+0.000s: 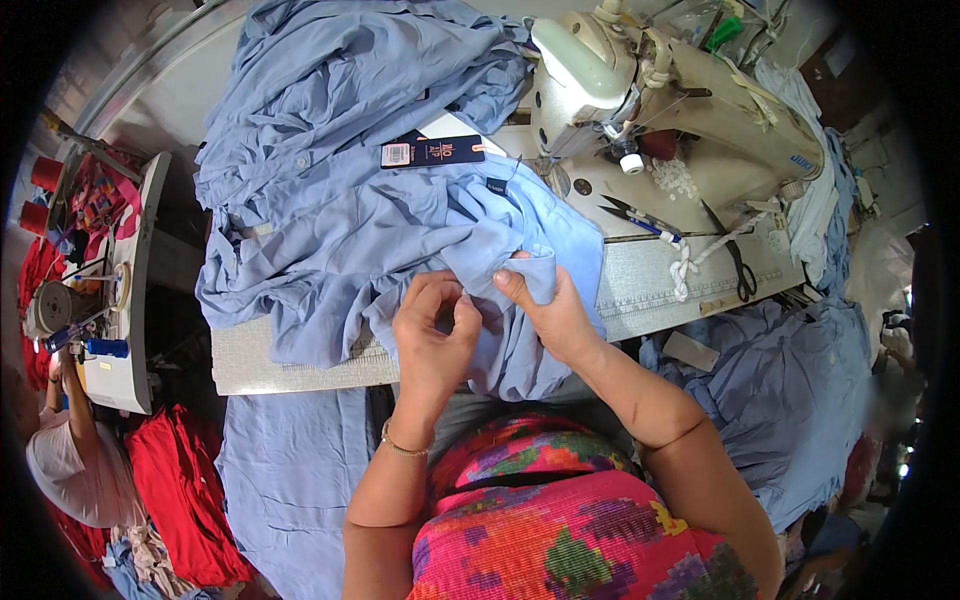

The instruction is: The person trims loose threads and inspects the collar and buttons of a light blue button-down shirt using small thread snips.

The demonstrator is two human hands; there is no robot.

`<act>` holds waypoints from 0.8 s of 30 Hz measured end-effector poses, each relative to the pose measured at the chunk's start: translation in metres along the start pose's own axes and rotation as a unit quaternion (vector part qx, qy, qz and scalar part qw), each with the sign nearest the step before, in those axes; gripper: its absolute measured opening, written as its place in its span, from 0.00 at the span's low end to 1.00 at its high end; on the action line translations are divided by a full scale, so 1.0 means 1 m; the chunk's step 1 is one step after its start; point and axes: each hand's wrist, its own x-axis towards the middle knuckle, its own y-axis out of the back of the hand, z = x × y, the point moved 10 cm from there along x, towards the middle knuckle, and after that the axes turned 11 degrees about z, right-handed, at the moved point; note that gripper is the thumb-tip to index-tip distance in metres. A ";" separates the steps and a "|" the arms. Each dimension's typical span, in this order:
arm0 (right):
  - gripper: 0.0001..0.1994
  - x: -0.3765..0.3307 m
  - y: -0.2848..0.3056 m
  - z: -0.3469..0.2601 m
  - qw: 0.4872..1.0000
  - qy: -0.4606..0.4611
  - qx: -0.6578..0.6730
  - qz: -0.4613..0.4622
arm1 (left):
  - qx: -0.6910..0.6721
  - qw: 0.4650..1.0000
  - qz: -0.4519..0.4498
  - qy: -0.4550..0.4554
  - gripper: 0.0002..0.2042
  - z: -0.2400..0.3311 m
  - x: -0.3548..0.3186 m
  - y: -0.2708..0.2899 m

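Currently I see the right hand [551,310], thumb uppermost, pinching the folded edge of a thin, creased light-blue garment [425,215]; the left hand [430,335] curls loosely, whether gripping I cannot tell. The garment drapes over the speckled grey table [265,365]. Beyond, small white pieces [676,181] heap beside a rounded dark-red thing [658,145] under the sewing machine [715,110].

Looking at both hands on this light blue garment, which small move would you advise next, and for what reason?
With the left hand, I would probably smooth the light blue garment beside its folded edge: the right hand pinches that edge, while the garment around it lies creased and partly hangs over the front of the table.
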 end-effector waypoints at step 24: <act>0.16 0.011 -0.036 -0.003 0.982 -0.101 0.027 -0.155 | -0.184 0.980 -0.062 0.033 0.03 0.006 0.001 -0.005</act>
